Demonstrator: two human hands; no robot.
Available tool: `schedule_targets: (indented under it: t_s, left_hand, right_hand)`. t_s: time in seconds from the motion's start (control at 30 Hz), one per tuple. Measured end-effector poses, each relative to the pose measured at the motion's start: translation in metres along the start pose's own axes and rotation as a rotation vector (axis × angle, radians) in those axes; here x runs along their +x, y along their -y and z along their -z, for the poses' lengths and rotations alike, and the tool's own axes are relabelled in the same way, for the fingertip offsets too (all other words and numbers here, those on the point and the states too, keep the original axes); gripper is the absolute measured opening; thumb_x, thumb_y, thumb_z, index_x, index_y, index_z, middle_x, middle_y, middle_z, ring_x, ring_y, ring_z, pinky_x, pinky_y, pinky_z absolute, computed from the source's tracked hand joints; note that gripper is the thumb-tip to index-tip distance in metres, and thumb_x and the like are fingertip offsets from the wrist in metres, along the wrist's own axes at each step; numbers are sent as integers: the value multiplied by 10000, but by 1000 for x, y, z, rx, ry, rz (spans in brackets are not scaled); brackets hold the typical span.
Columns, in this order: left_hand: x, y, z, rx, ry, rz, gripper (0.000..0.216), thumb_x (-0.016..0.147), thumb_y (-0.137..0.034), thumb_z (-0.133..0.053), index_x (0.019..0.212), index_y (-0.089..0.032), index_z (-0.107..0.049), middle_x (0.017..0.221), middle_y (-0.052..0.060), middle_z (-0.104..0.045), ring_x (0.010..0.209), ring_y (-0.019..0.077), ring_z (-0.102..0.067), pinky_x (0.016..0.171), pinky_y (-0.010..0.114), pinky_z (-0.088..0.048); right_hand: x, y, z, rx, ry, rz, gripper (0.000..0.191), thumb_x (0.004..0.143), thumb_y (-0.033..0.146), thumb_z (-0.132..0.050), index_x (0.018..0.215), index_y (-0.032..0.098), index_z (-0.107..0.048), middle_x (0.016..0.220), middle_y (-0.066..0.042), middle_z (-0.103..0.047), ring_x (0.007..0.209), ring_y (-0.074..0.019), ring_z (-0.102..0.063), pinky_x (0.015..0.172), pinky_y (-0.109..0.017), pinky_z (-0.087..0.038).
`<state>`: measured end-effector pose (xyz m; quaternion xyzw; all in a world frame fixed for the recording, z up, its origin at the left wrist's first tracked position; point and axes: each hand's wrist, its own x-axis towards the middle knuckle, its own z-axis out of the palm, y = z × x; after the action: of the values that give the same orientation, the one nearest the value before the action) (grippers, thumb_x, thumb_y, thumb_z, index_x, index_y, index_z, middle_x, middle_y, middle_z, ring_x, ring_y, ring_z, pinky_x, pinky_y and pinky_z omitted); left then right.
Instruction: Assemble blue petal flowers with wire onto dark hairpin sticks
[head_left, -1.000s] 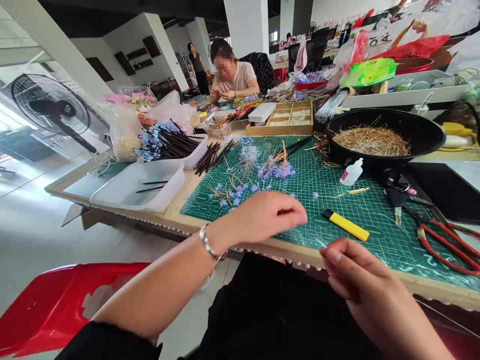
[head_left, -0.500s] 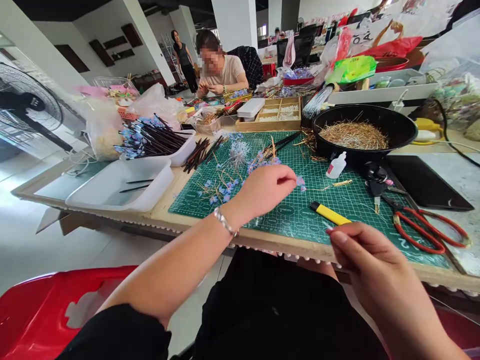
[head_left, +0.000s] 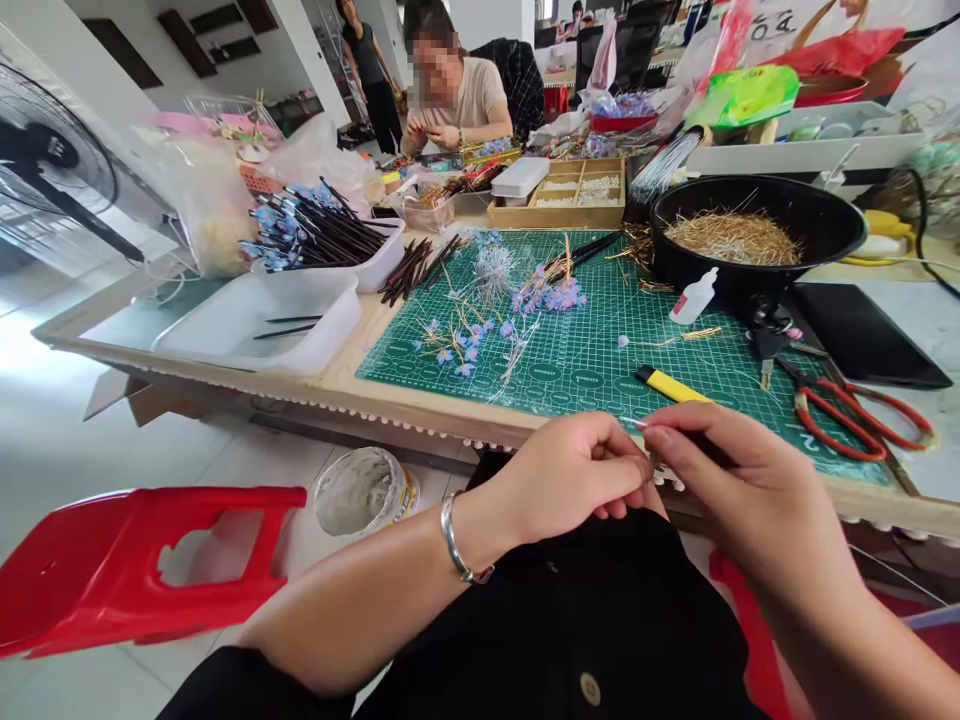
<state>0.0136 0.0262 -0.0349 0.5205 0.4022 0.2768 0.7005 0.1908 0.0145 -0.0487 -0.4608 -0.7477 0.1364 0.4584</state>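
Observation:
My left hand (head_left: 574, 472), a silver bangle at its wrist, is closed with curled fingers close against my right fingertips, above my lap at the table's front edge. My right hand (head_left: 739, 475) pinches a small, thin thing with a pale, pinkish tip (head_left: 637, 425), too small to name. Whatever the left fingers hold is hidden. Beyond them on the green cutting mat (head_left: 577, 350) lie blue-violet flowers on thin wires (head_left: 469, 345), a fuller flower bunch (head_left: 562, 293), a bundle of silvery wires (head_left: 493, 272) and a yellow-handled cutter (head_left: 675, 386).
Red-handled pliers (head_left: 862, 415), a white glue bottle (head_left: 694, 298), a black bowl of gold wires (head_left: 840, 235) and a black tablet (head_left: 874, 335) stand to the right. Left are a white tray (head_left: 176, 335) and dark sticks (head_left: 337, 235). A co-worker (head_left: 480, 95) sits opposite.
My left hand has come back from the flowers on the mat to my right fingertips. The right hand still pinches its small thing. The view has tipped downward, showing a bucket on the floor.

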Motion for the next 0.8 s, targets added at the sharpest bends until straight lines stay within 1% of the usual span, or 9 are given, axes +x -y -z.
schedule_targets:
  t_s: [0.1, 0.17, 0.27, 0.37, 0.47, 0.53, 0.63, 0.7, 0.8]
  left_hand:
    - [-5, 0, -1, -67, -1, 20, 155, 790, -231, -675, 718, -156, -560, 573, -39, -586, 477, 47, -500, 456, 171, -372]
    - [-8, 1, -2, -122, 32, 35, 219, 751, -278, -739, 701, -152, -567, 536, -45, -572, 452, 40, -476, 430, 159, -341]
    - [-13, 1, -3, -173, 74, 65, 259, 706, -316, -782, 713, -152, -582, 526, -43, -583, 455, 47, -500, 428, 150, -358]
    - [-17, 0, -1, -211, 118, 99, 193, 710, -264, -753, 731, -147, -601, 564, -30, -620, 466, 49, -531, 441, 148, -384]
    - [-20, 0, 1, -310, 153, 116, 94, 760, -228, -653, 768, -139, -624, 616, 0, -661, 483, 65, -566, 454, 166, -407]
    - [-21, 0, 2, -342, 176, 121, 172, 815, -293, -621, 758, -131, -627, 640, 22, -672, 494, 74, -575, 461, 181, -416]
    - [-21, 0, 0, -260, 177, 116, 299, 785, -397, -743, 739, -131, -616, 653, 10, -665, 518, 69, -573, 484, 183, -429]
    - [-19, 0, 0, -211, 160, 106, 337, 720, -397, -823, 742, -140, -605, 640, -12, -653, 517, 64, -567, 489, 181, -431]
    - [-17, 1, -1, -210, 150, 100, 349, 721, -413, -824, 737, -148, -597, 619, -23, -639, 502, 64, -556, 485, 183, -427]
  right_hand:
    - [-1, 8, 13, 89, 82, -17, 85, 946, 275, -620, 867, 280, -649, 788, 32, -650, 681, -124, -618, 563, -206, -507]
    - [-1, 15, 21, 94, 175, 81, 66, 942, 273, -620, 889, 282, -658, 850, 11, -628, 758, -133, -622, 632, -223, -528]
    - [-4, 22, 29, -56, 233, 290, 156, 947, 181, -569, 1017, 275, -673, 923, -23, -595, 778, -132, -621, 632, -233, -525]
    - [-8, 22, 35, -204, 225, 379, 203, 958, 157, -531, 1083, 252, -660, 974, -55, -566, 767, -143, -616, 603, -253, -516]
    - [-8, 20, 41, -346, 245, 457, 211, 983, 192, -494, 1121, 249, -644, 1025, -78, -564, 771, -161, -623, 598, -285, -525]
    - [-6, 19, 44, -426, 251, 521, 215, 987, 195, -467, 1085, 241, -652, 1009, -81, -577, 754, -166, -623, 588, -295, -524]
    - [-4, 17, 46, -511, 280, 611, 248, 960, 148, -428, 1014, 223, -658, 971, -79, -598, 720, -176, -620, 571, -311, -520]
    - [-5, 15, 46, -543, 307, 593, 259, 970, 178, -424, 1108, 220, -639, 1042, -96, -610, 788, -199, -647, 611, -328, -552]
    - [-11, 12, 43, -437, 366, 413, 317, 1011, 316, -442, 1289, 204, -546, 1148, -112, -643, 925, -209, -685, 720, -317, -601]
